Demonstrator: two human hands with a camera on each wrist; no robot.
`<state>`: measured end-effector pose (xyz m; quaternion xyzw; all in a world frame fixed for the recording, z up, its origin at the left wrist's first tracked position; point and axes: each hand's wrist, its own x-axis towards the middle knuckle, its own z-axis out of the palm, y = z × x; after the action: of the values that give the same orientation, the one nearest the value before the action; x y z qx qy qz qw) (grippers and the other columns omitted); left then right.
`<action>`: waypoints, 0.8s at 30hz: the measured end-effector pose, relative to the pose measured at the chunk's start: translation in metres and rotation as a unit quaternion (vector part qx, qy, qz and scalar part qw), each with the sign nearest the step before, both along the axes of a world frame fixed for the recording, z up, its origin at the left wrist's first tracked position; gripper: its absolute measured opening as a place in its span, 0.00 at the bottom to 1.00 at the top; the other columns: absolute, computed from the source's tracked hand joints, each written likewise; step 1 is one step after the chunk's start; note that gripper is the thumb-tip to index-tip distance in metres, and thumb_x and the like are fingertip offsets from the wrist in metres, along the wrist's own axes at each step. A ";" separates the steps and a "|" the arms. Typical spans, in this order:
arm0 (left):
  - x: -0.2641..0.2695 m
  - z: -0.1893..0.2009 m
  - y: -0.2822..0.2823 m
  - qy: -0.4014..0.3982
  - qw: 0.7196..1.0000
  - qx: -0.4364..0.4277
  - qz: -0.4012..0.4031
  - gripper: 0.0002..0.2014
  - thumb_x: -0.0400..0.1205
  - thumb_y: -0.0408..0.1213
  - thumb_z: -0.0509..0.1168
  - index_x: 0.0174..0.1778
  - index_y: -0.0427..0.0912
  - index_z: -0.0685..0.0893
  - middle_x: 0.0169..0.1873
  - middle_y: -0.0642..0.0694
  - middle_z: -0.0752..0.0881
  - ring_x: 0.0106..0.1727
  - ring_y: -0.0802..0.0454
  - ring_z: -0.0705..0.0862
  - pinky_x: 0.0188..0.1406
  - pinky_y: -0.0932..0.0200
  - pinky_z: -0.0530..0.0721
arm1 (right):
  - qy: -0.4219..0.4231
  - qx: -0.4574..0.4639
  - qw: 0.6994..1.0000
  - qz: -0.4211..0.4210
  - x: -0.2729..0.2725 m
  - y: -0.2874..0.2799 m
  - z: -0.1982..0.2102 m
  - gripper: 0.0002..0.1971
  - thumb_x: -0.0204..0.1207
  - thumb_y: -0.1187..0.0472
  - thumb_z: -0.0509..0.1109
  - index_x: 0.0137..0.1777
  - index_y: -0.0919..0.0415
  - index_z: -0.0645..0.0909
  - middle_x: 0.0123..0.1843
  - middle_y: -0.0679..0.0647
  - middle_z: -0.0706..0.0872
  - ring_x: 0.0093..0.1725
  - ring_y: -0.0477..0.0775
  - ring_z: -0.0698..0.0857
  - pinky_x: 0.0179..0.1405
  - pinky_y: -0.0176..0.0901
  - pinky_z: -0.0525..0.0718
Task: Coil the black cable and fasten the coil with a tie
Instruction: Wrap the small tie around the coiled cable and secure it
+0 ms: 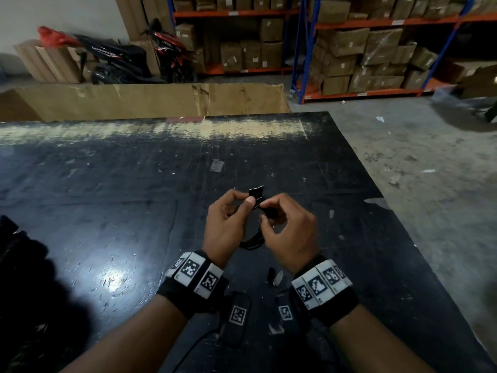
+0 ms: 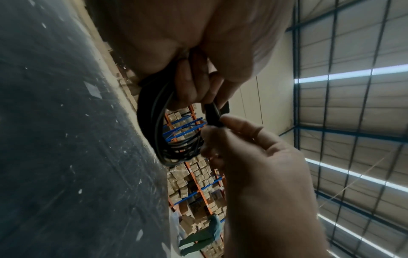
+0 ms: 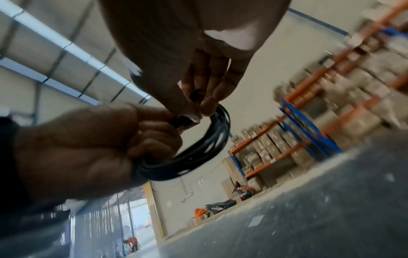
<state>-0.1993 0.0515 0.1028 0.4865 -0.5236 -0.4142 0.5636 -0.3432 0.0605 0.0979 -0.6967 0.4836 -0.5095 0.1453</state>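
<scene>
No brand or label can be read: the wristbands (image 1: 195,273) carry only square black-and-white marker tiles, and white stickers on the cartons are too small to make out.

The black cable (image 2: 167,139) is wound into a coil held in the air above the dark tabletop (image 1: 107,211), between both hands. The left hand (image 1: 227,224) has its fingers curled round one side of the coil, thumb and forefinger pinching up near the black tie (image 1: 255,192), whose flat end sticks up above the fingertips. The right hand (image 1: 289,230) pinches the other part of the tie, a short dark piece, between thumb and forefinger just beside the left thumb; its other fingers are curled in. The lower loops of the coil hang below the hands.

The tabletop is scuffed and speckled, with broad open surface to the left and ahead; its right edge runs diagonally close to the right wrist, with concrete floor (image 1: 416,157) beyond. A large flattened cardboard sheet (image 1: 148,100) stands along the far edge.

Blue-and-orange shelving (image 1: 376,57) is packed with brown cartons. A red-and-black scooter (image 1: 129,57) stands by the wall.
</scene>
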 end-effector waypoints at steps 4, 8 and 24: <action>0.005 0.005 -0.004 0.023 0.998 0.050 -0.020 0.08 0.87 0.33 0.68 0.45 0.31 0.84 0.16 0.56 0.72 0.16 0.59 0.66 0.17 0.65 0.64 | 0.111 -0.089 0.990 -0.008 -0.008 -0.006 -0.005 0.06 0.76 0.63 0.75 0.51 0.60 0.88 0.43 0.52 0.91 0.37 0.51 0.89 0.38 0.46 0.89; 0.011 0.008 -0.007 -0.008 0.996 0.081 -0.034 0.07 0.86 0.33 0.69 0.42 0.38 0.85 0.16 0.59 0.73 0.18 0.59 0.67 0.21 0.63 0.63 | 0.153 -0.112 0.981 0.028 -0.018 -0.012 0.003 0.04 0.75 0.65 0.75 0.48 0.62 0.89 0.42 0.54 0.90 0.36 0.54 0.88 0.35 0.49 0.88; 0.036 0.013 -0.010 -0.275 0.942 0.012 -0.194 0.05 0.86 0.45 0.70 0.47 0.50 0.89 0.39 0.55 0.94 0.41 0.63 0.90 0.44 0.61 0.83 | -0.086 0.181 0.971 0.132 -0.037 -0.024 0.023 0.06 0.65 0.68 0.87 0.40 0.64 0.93 0.40 0.54 0.96 0.41 0.51 0.95 0.47 0.50 0.94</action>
<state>-0.1633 0.0418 0.1162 0.4769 -0.7375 -0.3719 0.3006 -0.3805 0.0369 0.1204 -0.6703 0.4567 -0.4479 0.3761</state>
